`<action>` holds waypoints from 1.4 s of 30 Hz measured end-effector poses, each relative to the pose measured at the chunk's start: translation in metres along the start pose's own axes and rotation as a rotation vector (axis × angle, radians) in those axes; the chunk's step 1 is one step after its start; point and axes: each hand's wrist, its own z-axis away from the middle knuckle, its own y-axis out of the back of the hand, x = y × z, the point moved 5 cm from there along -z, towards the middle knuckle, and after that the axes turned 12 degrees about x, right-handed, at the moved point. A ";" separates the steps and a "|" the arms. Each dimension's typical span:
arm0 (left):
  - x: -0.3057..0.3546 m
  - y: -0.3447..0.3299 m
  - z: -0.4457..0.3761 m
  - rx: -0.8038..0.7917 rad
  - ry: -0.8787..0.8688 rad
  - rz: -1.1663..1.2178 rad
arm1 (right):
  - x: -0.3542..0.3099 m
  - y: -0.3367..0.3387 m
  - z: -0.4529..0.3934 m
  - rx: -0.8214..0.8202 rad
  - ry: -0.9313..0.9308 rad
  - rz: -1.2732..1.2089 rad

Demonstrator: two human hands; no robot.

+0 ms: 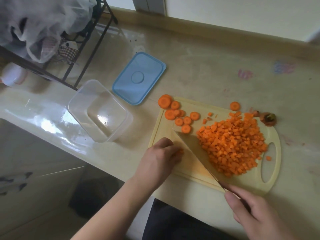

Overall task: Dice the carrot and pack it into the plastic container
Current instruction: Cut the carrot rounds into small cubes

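A large heap of diced carrot (232, 146) lies on the pale cutting board (190, 174). Several round carrot slices (178, 112) sit at the board's far left corner. My right hand (256, 213) grips the handle of a knife (192, 149), whose wide blade lies against the left side of the heap. My left hand (161, 161) curls its fingers over a few carrot pieces on the board, just left of the blade. The clear plastic container (99, 110) stands open to the left of the board with nothing in it.
The container's blue lid (138, 77) lies flat behind it. A carrot top stub (268, 119) rests off the board's far right corner. A black wire rack (83, 49) with bags stands at the back left. The counter's front edge runs under my arms.
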 end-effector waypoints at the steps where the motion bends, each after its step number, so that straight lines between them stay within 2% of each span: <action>1: 0.001 -0.002 0.002 0.010 0.054 0.007 | -0.003 -0.002 -0.002 -0.008 0.013 0.007; 5: 0.012 -0.012 0.004 0.059 0.222 0.074 | -0.012 -0.008 -0.003 -0.035 0.029 0.017; 8: 0.021 -0.017 0.004 0.091 0.256 0.081 | -0.013 -0.011 -0.003 -0.054 0.002 -0.030; 10: 0.024 -0.016 0.005 0.078 0.215 0.028 | -0.012 -0.009 -0.004 -0.072 -0.028 -0.074; 14: 0.021 -0.012 0.004 0.089 0.010 -0.152 | -0.012 -0.005 -0.006 -0.077 -0.063 -0.062; 18: 0.013 -0.009 0.003 0.096 -0.064 -0.026 | -0.008 -0.005 -0.003 -0.058 -0.094 -0.101; 21: 0.007 -0.004 0.003 0.112 -0.126 -0.021 | -0.006 -0.003 0.000 -0.060 -0.111 -0.112; 27: 0.010 -0.014 0.004 0.075 -0.402 0.056 | -0.010 0.001 0.006 -0.045 -0.084 -0.046; 35: 0.019 -0.026 0.017 0.206 -0.267 0.093 | -0.006 0.008 -0.003 -0.081 -0.090 -0.044; 38: 0.021 -0.032 0.017 0.194 -0.235 0.123 | -0.006 0.010 -0.007 -0.089 -0.093 -0.052; 42: 0.017 -0.031 0.015 0.153 -0.288 0.124 | -0.008 0.014 -0.009 -0.101 -0.096 -0.056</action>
